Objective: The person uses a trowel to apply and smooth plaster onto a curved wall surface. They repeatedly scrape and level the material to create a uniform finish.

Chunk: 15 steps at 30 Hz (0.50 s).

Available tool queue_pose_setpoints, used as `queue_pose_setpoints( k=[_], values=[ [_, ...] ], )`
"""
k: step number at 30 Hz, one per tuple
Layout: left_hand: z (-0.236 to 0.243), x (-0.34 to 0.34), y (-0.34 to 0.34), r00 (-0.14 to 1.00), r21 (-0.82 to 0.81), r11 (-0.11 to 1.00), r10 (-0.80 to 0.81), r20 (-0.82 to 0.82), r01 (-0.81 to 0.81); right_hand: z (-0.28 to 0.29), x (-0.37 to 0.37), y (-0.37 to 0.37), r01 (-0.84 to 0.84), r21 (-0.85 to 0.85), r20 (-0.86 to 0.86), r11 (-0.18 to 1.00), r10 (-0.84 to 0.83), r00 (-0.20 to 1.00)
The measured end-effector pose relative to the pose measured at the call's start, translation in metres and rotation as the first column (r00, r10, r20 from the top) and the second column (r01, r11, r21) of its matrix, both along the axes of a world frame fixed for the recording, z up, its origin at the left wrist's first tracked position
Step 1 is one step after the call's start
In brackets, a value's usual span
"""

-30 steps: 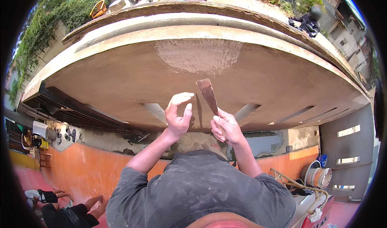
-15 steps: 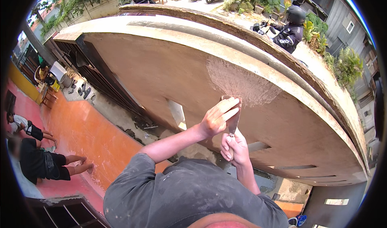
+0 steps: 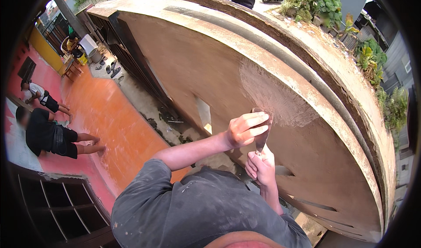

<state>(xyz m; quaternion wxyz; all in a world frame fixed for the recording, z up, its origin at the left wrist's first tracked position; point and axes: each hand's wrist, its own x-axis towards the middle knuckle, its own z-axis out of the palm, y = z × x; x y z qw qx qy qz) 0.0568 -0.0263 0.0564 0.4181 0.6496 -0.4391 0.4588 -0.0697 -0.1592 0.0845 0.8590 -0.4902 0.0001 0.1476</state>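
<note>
A putty knife (image 3: 264, 137) with a wide, stained metal blade is held upright in front of the wall. My right hand (image 3: 262, 168) is closed round its handle, thumb along the top near the blade's neck. The fingers of my left hand (image 3: 242, 131) press on the blade near its broad end, the thumb out of sight behind. Beyond the blade stands a brown wall (image 3: 184, 68), with a paler, rougher patch (image 3: 276, 94) just above the knife. Whether the blade touches the wall I cannot tell.
Narrow slots (image 3: 285, 171) pierce the wall's lower part, and a dark metal gate (image 3: 131, 64) adjoins it at left. On the left, two people (image 3: 55, 134) stand by a pink wall beside an orange floor (image 3: 96, 116). Sandals (image 3: 115, 70) lie near the gate. Plants (image 3: 302, 7) grow beyond.
My view has swung, so the wall and people sit further right in it. Both hands keep their hold on the putty knife. A helmeted rider beyond the wall has moved left.
</note>
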Motion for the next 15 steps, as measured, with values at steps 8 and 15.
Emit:
queue_pose_setpoints(
  k=[8,15],
  values=[
    [-0.007,0.001,-0.01,0.996,-0.029,1.0,0.013,0.091,-0.011,0.004,-0.007,-0.006,0.045,-0.035,-0.029,0.998,-0.047,0.998],
    [-0.005,0.002,-0.006,0.996,-0.058,0.998,0.028,0.08,-0.023,0.001,-0.01,0.005,0.06,-0.066,-0.02,0.996,-0.061,0.998]
  ],
)
